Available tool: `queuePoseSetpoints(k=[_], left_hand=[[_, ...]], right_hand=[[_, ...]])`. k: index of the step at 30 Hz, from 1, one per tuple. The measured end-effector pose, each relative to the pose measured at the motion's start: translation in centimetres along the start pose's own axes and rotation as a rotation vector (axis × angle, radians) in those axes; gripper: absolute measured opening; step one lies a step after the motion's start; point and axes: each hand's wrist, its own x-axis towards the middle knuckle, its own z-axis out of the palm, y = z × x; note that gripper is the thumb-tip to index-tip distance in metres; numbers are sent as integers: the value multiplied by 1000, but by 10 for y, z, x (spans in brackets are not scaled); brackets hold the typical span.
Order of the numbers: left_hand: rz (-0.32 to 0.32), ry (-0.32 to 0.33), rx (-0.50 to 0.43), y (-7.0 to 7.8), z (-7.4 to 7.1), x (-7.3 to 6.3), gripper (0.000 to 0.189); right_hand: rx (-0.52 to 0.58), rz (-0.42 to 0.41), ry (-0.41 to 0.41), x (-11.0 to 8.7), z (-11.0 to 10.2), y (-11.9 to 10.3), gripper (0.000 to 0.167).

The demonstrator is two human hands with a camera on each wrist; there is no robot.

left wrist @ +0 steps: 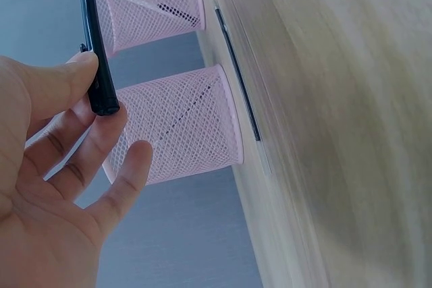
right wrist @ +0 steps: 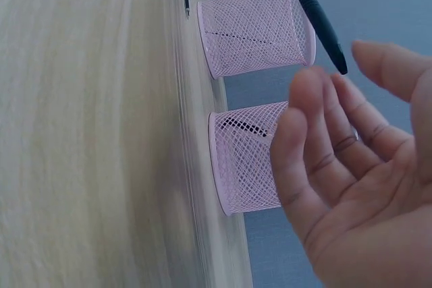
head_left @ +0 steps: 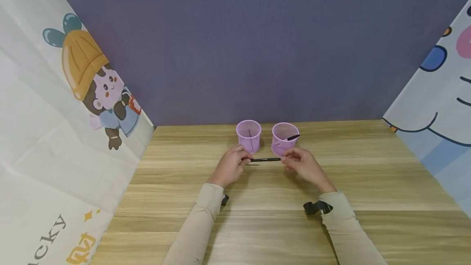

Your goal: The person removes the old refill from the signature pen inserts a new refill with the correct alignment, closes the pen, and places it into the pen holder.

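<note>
My left hand [head_left: 229, 165] pinches a black pen [head_left: 265, 160] by its clip end between thumb and fingers, and the pen lies level above the table. The pen's tapered tip [right wrist: 334, 55] points at my right hand [head_left: 302, 165], whose loosely bent fingers and thumb stand around it with a small gap showing in the right wrist view. Below the pen, a thin dark pen refill [left wrist: 236, 72] with a clear end lies on the table. Behind the hands are two pink mesh cups: the left cup [head_left: 243, 140] holds a thin dark stick, the right cup [head_left: 276, 146] a black-ended pen.
The wood-grain table [head_left: 257, 232] ends at a blue-grey back panel [head_left: 265, 52]. White printed sheets hang at the left [head_left: 33, 105] and the right [head_left: 416, 97]. A black strap [head_left: 312, 207] sits at my right wrist.
</note>
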Motion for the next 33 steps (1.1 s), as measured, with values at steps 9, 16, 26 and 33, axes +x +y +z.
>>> queuePoseSetpoints(k=[9,16,26,33], left_hand=[[-8,0,-6,0,0,0,9],[-12,-9,7,-1,1,1,9],[-12,-20,2,0,0,0,9],[-5,-10,7,0,0,0,8]], right_hand=[[-81,-80,-3,-1,-1,0,20],[-90,-85,6,-3,0,-3,19],[-106,-60,7,0,0,-1,16],[-102,-70,4,0,0,1,17]])
